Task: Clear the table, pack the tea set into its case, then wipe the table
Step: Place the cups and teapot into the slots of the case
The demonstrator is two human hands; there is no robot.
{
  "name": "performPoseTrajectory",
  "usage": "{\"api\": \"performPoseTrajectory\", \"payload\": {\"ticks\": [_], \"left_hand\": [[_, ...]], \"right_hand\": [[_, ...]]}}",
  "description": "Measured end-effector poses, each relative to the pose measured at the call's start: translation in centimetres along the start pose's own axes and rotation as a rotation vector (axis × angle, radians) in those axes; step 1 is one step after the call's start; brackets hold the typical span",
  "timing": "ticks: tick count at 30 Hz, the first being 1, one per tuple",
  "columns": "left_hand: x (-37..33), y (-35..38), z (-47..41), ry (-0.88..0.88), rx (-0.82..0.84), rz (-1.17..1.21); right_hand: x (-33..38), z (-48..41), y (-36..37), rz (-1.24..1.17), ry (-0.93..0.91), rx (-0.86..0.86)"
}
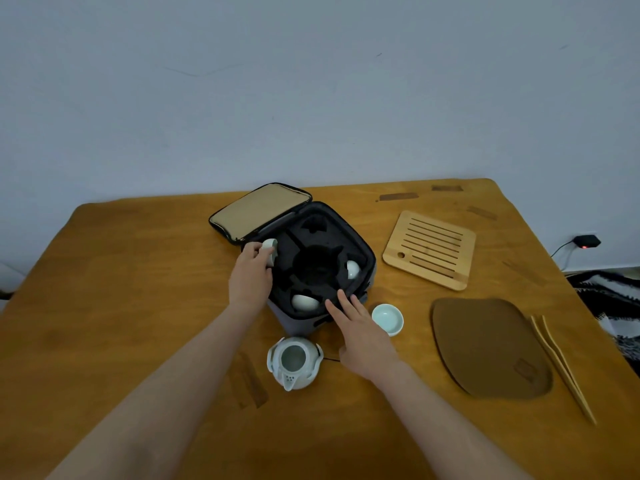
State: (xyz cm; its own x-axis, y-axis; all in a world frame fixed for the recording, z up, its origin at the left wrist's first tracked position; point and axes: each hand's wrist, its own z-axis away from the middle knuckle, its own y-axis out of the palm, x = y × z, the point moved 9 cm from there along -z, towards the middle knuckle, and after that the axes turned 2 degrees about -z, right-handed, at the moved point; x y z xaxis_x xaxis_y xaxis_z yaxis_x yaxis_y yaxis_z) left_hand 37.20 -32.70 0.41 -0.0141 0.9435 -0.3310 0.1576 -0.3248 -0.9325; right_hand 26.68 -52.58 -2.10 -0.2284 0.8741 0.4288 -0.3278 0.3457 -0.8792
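Pale wall across the upper frame. Black device with red light at right edge. Patterned black-and-white fabric below.

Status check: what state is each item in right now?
Case: open, lid folded back.
Left hand: grips a small cup at the case's left edge.
Right hand: open, fingers at the case's near edge.
Packed cups: two, seated in slots.
Loose cup: upright on table, empty.
Teapot: on table, unpacked.
Tray: flat on table.
Mat: flat.
Tongs: beside mat.
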Motion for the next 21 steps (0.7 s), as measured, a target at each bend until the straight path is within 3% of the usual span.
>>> {"api": "performPoseTrajectory", "payload": {"ticks": [13, 21], "left_hand": [[-0.4, 1.0, 0.9, 0.021, 0.040, -0.113], [0.1, 3.0, 0.4, -0.030, 0.193, -0.164]], "right_hand": [[-0.1, -0.2, 0.0, 0.018, -0.010, 0.010], [-0.2, -0.2, 0.1, 0.023, -0.010, 0.006]]}}
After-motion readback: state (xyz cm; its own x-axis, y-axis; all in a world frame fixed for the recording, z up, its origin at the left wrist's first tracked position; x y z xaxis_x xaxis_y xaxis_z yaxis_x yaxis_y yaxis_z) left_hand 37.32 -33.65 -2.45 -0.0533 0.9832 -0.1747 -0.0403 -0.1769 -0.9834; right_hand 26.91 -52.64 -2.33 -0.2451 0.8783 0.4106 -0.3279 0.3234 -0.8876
